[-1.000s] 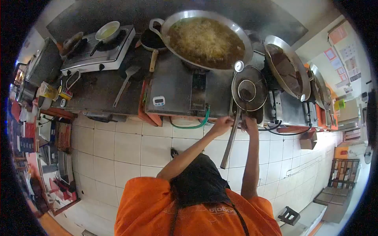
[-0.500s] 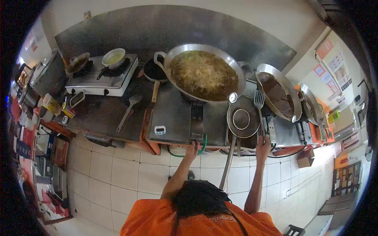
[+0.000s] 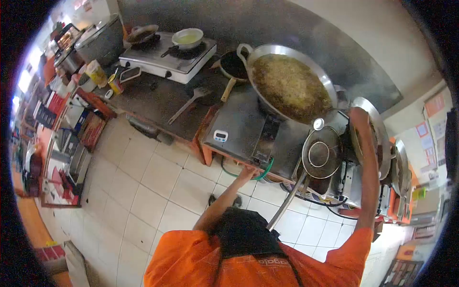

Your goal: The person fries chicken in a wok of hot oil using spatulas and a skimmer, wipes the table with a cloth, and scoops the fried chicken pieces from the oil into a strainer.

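My left hand (image 3: 247,173) is at the stove's front edge, just below the dark control panel (image 3: 266,139) and beside a green hose (image 3: 265,175). Its fingers look curled against the edge; what they touch is too small to make out. My right arm stretches forward, and my right hand (image 3: 359,117) is over the near side of a second wok (image 3: 381,119) on the right. The fingers look closed, but anything in them is hidden. Between my hands lies a long-handled wire strainer (image 3: 319,154). Ahead, a large wok (image 3: 291,86) holds bubbling oil with pale food frying.
A round dial thermometer (image 3: 318,124) stands by the strainer. A white timer (image 3: 220,136) sits on the stove top. On the left are a spatula (image 3: 189,105), a wooden-handled pan (image 3: 234,67) and a two-burner stove (image 3: 165,60) with small pans. Another wok (image 3: 400,167) stands far right.
My right hand has moved from the slotted spatula's handle at the front edge up to the second wok. The spatula no longer shows beside the strainer. My left hand stays; the view has turned.
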Tool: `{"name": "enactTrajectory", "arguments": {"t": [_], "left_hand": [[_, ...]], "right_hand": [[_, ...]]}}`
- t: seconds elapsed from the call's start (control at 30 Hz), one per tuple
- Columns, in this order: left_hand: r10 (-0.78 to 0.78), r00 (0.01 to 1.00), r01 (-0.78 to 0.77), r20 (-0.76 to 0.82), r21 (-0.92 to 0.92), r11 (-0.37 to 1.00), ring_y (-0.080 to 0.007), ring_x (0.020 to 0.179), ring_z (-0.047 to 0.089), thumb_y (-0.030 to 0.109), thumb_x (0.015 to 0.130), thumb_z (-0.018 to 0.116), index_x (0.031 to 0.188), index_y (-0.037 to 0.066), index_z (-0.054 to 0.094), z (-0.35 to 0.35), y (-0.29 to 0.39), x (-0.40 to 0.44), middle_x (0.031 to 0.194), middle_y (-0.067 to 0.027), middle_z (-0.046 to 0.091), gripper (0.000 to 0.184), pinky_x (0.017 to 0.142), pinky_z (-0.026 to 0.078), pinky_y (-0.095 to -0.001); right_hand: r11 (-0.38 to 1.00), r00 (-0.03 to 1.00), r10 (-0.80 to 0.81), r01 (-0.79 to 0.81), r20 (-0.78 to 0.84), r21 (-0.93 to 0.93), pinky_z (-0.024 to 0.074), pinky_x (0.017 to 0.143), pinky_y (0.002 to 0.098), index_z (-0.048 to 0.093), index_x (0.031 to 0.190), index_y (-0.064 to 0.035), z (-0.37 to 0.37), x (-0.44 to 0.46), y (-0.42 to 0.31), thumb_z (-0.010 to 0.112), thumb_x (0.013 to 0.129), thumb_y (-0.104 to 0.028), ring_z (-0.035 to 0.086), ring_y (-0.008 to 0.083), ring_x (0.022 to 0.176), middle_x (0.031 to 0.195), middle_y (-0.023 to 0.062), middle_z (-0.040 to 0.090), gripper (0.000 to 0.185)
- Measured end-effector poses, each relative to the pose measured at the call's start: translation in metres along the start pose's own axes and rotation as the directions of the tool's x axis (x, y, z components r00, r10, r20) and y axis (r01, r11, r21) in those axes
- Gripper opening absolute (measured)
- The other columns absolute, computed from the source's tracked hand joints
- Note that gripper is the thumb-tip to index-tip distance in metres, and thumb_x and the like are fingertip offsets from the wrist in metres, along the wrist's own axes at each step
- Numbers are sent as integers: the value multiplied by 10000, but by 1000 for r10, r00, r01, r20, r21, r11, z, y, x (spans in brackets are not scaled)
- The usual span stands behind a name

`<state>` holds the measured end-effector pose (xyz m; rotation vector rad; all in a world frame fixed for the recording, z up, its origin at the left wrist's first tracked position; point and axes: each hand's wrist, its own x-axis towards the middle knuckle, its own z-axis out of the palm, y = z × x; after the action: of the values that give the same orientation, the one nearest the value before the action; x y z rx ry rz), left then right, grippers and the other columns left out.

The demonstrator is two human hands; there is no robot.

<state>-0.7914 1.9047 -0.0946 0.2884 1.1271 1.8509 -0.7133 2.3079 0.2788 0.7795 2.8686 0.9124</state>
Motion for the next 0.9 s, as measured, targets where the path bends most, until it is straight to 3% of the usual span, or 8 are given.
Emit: {"name": "enactTrajectory", "arguments": {"t": [0.13, 0.2, 0.33, 0.4, 0.5, 0.6, 0.67, 0.9], "left_hand": [[-248, 967, 244, 55, 62, 968, -171, 775, 549, 318, 800, 467, 1004, 23, 441, -96, -40, -57, 917, -86, 549, 360, 658, 450, -298], [279, 857, -453, 434, 891, 6, -189, 780, 524, 289, 812, 418, 994, 42, 486, -150, -55, -118, 906, -84, 546, 314, 736, 409, -355], [-160, 828, 204, -537, 22, 979, -130, 611, 471, 307, 749, 527, 681, 75, 493, -212, -102, -265, 675, -6, 496, 244, 538, 419, -303], [40, 969, 246, -243, 958, -146, -157, 584, 477, 226, 728, 536, 606, 141, 424, -257, -131, -339, 644, -11, 484, 186, 466, 398, -286], [-461, 377, 376, -803, -322, 869, -220, 712, 517, 114, 716, 508, 737, 94, 511, -235, -135, -390, 771, -71, 525, 29, 516, 448, -332], [-120, 735, 438, -667, 331, 836, -191, 697, 533, 123, 723, 485, 753, 50, 519, -240, -155, -407, 745, -77, 526, 86, 515, 448, -284], [-452, 590, 427, -669, -216, 878, -194, 688, 539, 154, 729, 491, 847, 23, 517, -230, -153, -377, 800, -105, 544, 178, 528, 447, -274], [-281, 828, 364, -486, 83, 928, -189, 627, 558, 231, 773, 474, 986, 13, 444, -188, -116, -244, 839, -127, 555, 306, 508, 424, -264]], "right_hand": [[990, 987, -141, 140, 72, 11, 436, 604, 402, 549, 779, -50, 15, 53, 19, 460, 745, -230, 550, 319, 707, 738, 152, 566, 204], [979, 976, -202, 199, 84, 42, 438, 608, 397, 553, 773, -45, 25, 74, 14, 459, 741, -222, 551, 314, 713, 745, 152, 567, 203], [948, 949, -307, 298, 76, 112, 441, 616, 385, 561, 760, -34, 57, 100, -3, 458, 735, -206, 554, 304, 725, 759, 153, 568, 202], [941, 950, -311, 303, 33, 148, 443, 620, 380, 564, 754, -29, 46, 99, -37, 457, 732, -198, 556, 299, 731, 766, 153, 569, 201], [945, 946, -256, 289, -200, 155, 445, 612, 382, 570, 764, -29, 66, 107, -69, 479, 706, -146, 562, 293, 715, 760, 149, 576, 158], [950, 965, -234, 252, -119, 182, 447, 589, 387, 575, 763, -26, 44, 102, -87, 499, 685, -109, 568, 291, 700, 745, 152, 579, 137], [950, 977, -199, 210, -70, 229, 446, 572, 388, 582, 755, -21, 37, 97, -91, 509, 674, -99, 569, 288, 701, 735, 157, 578, 133], [936, 957, -288, 278, 16, 217, 441, 559, 371, 605, 730, -24, 51, 82, -68, 491, 690, -106, 560, 283, 700, 702, 148, 574, 146]]}}
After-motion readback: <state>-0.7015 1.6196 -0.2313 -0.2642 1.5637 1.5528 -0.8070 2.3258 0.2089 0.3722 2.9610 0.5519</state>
